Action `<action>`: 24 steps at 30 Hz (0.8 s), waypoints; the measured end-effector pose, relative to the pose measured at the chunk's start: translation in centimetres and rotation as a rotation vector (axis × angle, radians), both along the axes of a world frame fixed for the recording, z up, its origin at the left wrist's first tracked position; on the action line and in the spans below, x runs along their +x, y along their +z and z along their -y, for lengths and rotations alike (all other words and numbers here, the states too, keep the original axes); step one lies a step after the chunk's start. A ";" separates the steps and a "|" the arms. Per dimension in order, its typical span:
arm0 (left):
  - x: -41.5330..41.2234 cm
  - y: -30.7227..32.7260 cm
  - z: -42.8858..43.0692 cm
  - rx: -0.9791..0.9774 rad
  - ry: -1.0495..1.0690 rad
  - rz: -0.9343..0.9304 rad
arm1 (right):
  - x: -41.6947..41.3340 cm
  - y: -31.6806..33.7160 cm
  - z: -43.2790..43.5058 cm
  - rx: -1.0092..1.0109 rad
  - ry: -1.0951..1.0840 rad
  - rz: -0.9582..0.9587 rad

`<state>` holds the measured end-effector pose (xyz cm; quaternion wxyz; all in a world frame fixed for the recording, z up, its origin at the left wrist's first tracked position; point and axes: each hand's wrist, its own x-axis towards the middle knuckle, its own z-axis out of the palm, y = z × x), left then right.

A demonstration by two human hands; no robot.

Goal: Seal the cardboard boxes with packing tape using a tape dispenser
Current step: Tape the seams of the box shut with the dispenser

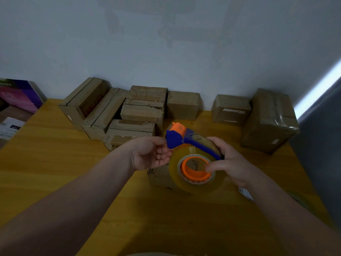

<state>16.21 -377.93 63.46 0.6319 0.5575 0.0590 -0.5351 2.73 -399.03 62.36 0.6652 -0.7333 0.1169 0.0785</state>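
A blue and orange tape dispenser [180, 136] with a big roll of clear packing tape [195, 170] is held up over the yellow table [55, 163]. My right hand [228, 161] grips its handle, thumb by the orange hub. My left hand [153, 154] is at the dispenser's blue front end, palm up, its fingertips touching it. A small cardboard box [160, 174] lies on the table right under the roll, mostly hidden by it.
Several cardboard boxes [142, 109] are piled along the wall at the back. Two taped boxes [230, 109] [269, 121] stand at the back right. A purple carton [20, 95] and papers [9, 126] lie beyond the table's left edge.
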 end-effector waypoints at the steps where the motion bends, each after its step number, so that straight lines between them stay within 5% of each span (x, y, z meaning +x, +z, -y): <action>1: 0.0 0.0 0.0 0.018 0.006 -0.018 | 0.0 0.0 0.0 -0.007 0.009 0.007; 24: -0.8 -1.1 -0.2 -0.024 -0.014 0.003 | -0.3 0.9 0.2 -0.094 0.052 0.118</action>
